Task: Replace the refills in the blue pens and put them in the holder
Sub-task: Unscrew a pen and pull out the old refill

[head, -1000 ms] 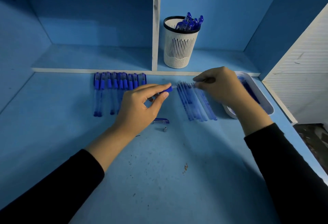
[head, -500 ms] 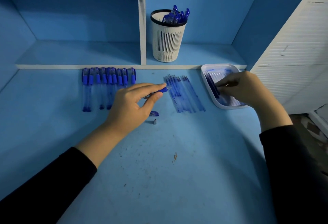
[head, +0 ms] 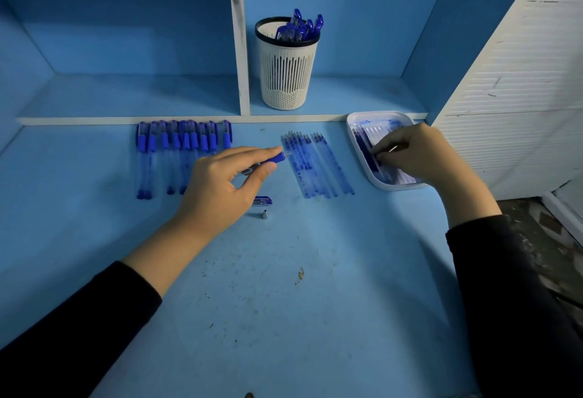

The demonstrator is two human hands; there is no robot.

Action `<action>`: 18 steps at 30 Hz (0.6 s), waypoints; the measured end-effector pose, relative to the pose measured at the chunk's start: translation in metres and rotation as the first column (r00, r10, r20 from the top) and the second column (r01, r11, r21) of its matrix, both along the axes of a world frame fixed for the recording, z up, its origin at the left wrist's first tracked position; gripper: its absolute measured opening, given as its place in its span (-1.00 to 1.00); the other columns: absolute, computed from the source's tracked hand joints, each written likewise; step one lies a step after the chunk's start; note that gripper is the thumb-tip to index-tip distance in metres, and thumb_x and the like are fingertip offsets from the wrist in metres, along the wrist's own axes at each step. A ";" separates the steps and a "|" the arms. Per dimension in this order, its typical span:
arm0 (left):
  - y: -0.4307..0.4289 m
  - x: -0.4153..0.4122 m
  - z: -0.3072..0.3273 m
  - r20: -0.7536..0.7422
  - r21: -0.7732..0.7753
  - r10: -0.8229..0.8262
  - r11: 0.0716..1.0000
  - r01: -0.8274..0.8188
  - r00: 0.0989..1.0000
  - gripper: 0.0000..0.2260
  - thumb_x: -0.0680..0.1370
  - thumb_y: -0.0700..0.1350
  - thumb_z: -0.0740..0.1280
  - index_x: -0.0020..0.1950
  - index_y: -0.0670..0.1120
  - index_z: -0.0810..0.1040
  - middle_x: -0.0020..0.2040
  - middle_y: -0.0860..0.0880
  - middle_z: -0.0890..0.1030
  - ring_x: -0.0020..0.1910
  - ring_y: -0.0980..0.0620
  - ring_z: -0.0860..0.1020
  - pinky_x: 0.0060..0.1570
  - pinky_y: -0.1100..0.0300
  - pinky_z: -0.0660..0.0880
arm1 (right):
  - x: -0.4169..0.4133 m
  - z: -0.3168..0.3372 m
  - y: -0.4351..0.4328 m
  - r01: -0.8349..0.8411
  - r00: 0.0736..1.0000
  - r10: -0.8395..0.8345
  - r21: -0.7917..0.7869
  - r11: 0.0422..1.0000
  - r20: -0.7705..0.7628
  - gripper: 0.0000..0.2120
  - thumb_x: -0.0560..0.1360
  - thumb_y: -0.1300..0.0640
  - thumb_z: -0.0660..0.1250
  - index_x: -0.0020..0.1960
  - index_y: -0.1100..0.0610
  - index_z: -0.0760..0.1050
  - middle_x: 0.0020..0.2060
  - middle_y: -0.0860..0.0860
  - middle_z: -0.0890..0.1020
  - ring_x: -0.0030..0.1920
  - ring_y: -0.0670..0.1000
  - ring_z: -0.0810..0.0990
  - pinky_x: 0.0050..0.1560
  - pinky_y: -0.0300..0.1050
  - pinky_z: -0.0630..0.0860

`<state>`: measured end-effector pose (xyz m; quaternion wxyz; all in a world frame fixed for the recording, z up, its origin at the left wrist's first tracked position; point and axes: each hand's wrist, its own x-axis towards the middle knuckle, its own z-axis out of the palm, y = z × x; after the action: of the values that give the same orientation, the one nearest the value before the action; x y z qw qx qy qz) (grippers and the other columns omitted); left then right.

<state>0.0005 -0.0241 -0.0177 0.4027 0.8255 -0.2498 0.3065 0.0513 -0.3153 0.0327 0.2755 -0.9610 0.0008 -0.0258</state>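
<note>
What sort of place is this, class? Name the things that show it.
Likely a workbench or study desk set up for pen refilling: a blue desktop below white-edged shelves, a slotted holder of pens, and a white tray of refills.

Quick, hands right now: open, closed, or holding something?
Left hand: holds a pen between thumb and fingers.
Right hand: pinches a thin refill over the tray.

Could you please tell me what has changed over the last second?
The right hand moved right, from the loose refills to the white tray, where it pinches a thin refill. The left hand keeps its grip on the pen barrel; cap, metal tip, pen row and holder stayed put.
</note>
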 end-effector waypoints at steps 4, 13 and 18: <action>0.000 0.000 0.000 0.004 -0.001 0.011 1.000 -0.011 1.000 -0.78 0.53 -0.21 0.42 0.17 -0.20 0.65 0.06 0.00 0.67 -0.02 0.13 0.65 0.04 0.32 0.56 | 0.000 -0.002 -0.002 0.011 1.000 -0.011 -0.013 1.000 0.014 -0.90 0.40 0.27 0.43 -0.15 0.10 0.68 -0.37 -0.15 0.58 -0.32 -0.17 0.49 -0.38 -0.57 0.32; 0.000 -0.001 0.001 0.009 0.007 0.012 1.000 -0.013 1.000 -0.78 0.53 -0.22 0.43 0.17 -0.20 0.65 0.06 0.00 0.67 -0.03 0.12 0.65 0.05 0.34 0.55 | 0.001 -0.004 -0.004 0.062 0.998 -0.062 0.051 0.997 -0.011 -0.85 0.41 0.29 0.42 -0.11 0.07 0.67 -0.22 -0.01 0.65 -0.19 -0.06 0.55 -0.28 -0.49 0.32; -0.001 -0.001 0.001 0.021 -0.011 0.010 1.000 -0.010 1.000 -0.78 0.52 -0.23 0.44 0.16 -0.21 0.65 0.04 0.01 0.67 -0.07 0.13 0.65 0.01 0.31 0.57 | -0.007 0.003 0.004 0.067 0.995 -0.016 0.545 0.836 -0.097 -0.77 0.45 0.36 0.38 -0.02 0.06 0.66 -0.20 0.09 0.65 -0.22 -0.04 0.56 -0.09 -0.25 0.53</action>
<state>-0.0002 -0.0250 -0.0169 0.4031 0.8211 -0.2484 0.3187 0.0445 -0.3113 0.0356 0.5377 -0.8421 0.0411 0.0120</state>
